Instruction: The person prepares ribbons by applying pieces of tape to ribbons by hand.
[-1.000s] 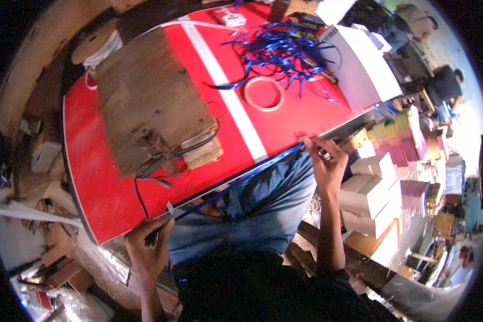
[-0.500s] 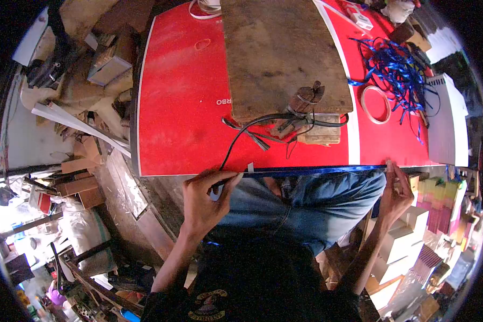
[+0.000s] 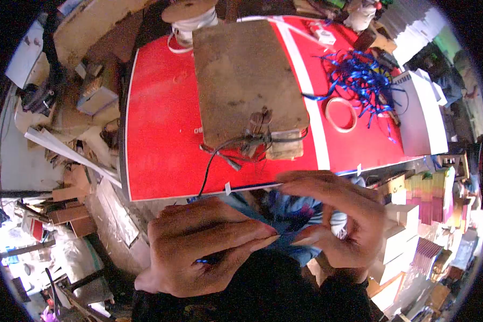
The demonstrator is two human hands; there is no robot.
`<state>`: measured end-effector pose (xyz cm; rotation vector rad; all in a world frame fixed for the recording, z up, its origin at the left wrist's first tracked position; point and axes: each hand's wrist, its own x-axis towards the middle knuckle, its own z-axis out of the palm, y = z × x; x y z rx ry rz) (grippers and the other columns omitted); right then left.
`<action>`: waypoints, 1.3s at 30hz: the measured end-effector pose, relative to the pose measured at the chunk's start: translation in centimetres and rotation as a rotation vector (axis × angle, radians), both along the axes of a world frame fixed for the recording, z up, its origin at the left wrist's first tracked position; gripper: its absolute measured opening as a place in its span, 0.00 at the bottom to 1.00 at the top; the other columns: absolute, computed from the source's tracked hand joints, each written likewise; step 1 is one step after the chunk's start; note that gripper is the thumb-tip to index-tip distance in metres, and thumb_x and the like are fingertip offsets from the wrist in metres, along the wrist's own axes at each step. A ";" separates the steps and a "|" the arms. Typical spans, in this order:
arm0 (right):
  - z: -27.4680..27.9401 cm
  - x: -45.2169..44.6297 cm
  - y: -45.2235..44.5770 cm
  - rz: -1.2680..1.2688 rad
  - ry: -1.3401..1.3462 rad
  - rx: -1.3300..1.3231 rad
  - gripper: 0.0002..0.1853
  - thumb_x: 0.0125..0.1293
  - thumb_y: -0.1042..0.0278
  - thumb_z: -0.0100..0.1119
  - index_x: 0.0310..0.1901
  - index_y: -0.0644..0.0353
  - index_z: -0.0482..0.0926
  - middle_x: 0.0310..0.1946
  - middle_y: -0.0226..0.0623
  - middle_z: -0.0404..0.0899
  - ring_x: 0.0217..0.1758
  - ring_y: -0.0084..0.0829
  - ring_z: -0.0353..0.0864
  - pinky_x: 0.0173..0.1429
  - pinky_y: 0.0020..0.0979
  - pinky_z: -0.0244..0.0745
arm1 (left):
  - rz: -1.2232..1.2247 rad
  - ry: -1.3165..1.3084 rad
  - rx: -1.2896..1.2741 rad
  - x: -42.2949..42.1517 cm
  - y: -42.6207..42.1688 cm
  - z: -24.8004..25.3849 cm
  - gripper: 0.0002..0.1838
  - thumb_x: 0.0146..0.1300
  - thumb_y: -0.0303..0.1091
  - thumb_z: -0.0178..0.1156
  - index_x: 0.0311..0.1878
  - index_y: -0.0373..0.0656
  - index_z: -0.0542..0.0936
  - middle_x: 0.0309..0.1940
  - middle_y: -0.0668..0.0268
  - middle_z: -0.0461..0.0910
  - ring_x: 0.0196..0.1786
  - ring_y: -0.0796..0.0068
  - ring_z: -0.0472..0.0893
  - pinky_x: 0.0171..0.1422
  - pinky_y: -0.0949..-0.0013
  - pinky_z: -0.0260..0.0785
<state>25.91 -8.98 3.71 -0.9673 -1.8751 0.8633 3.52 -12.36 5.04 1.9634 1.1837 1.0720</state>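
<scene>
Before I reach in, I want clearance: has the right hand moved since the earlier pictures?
Yes, the right hand moved left: its fingers, earlier right of the white stripe, now reach left of its near end.

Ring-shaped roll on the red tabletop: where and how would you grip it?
Probably by the near rim of the ring-shaped roll, right hand from the near side, thumb and finger across the wall: it lies flat with an open centre, and the blue ribbon pile crowds its far side.

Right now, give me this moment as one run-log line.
left hand: fingertips pinched, contents unclear | right hand: thumb and forefinger apart | blue ribbon tangle: on red tabletop
</scene>
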 end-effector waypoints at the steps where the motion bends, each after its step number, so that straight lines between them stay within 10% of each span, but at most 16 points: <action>1: 0.8 -0.2 0.3 0.149 0.044 -0.297 0.18 0.52 0.65 0.78 0.42 0.66 0.87 0.42 0.46 0.88 0.34 0.24 0.86 0.30 0.22 0.73 | -0.022 0.032 0.029 -0.1 0.4 0.5 0.09 0.51 0.21 0.71 0.37 0.44 0.88 0.29 0.61 0.86 0.30 0.68 0.86 0.33 0.69 0.77; 11: 0.6 -1.4 8.2 0.073 -0.002 -0.139 0.06 0.65 0.76 0.68 0.41 0.68 0.84 0.31 0.32 0.84 0.33 0.15 0.78 0.38 0.19 0.72 | 0.192 0.083 0.016 -0.9 7.6 0.5 0.06 0.61 0.27 0.68 0.40 0.38 0.87 0.30 0.62 0.86 0.29 0.81 0.81 0.33 0.73 0.72; 39: -4.8 -3.5 16.8 0.081 -0.070 -0.089 0.10 0.66 0.65 0.68 0.37 0.65 0.86 0.24 0.35 0.84 0.25 0.18 0.77 0.29 0.27 0.70 | 0.238 0.081 0.084 -2.6 15.5 -5.2 0.08 0.61 0.32 0.70 0.39 0.38 0.88 0.34 0.58 0.88 0.38 0.69 0.88 0.46 0.68 0.77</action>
